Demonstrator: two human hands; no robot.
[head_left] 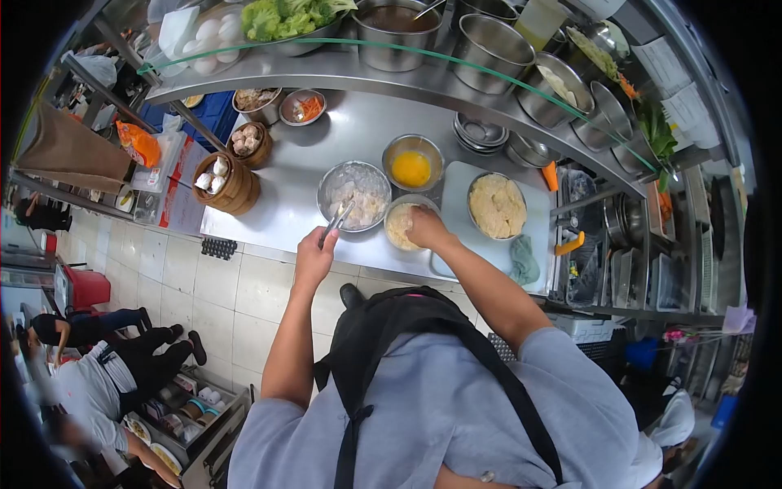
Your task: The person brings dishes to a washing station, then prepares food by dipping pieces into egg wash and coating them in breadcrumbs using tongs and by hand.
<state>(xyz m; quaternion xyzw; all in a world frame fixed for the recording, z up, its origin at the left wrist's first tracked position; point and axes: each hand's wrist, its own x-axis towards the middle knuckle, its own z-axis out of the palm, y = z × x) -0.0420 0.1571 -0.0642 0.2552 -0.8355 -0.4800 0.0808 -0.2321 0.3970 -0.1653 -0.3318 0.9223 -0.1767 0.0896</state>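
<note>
My left hand (312,254) is closed around metal tongs (332,228), whose tips reach into a steel bowl (324,181) of pale, flour-coated pieces (358,200). Just right of that bowl, my right hand (425,228) reaches down into a smaller bowl (432,204) of pale yellow crumbs (398,224). Its fingertips are hidden there, so whether they grip anything does not show. Behind the crumb bowl stands a steel bowl of beaten egg (410,169). A large round container of crumb-coated food (498,207) sits on a white cutting board (459,181) to the right.
Bamboo steamers (232,189) with dumplings stand at the left. A steel shelf (358,81) carrying pots, eggs and broccoli (285,18) overhangs the counter's back. A green cloth (523,259) lies at the board's right corner. Other people (106,391) are at the lower left.
</note>
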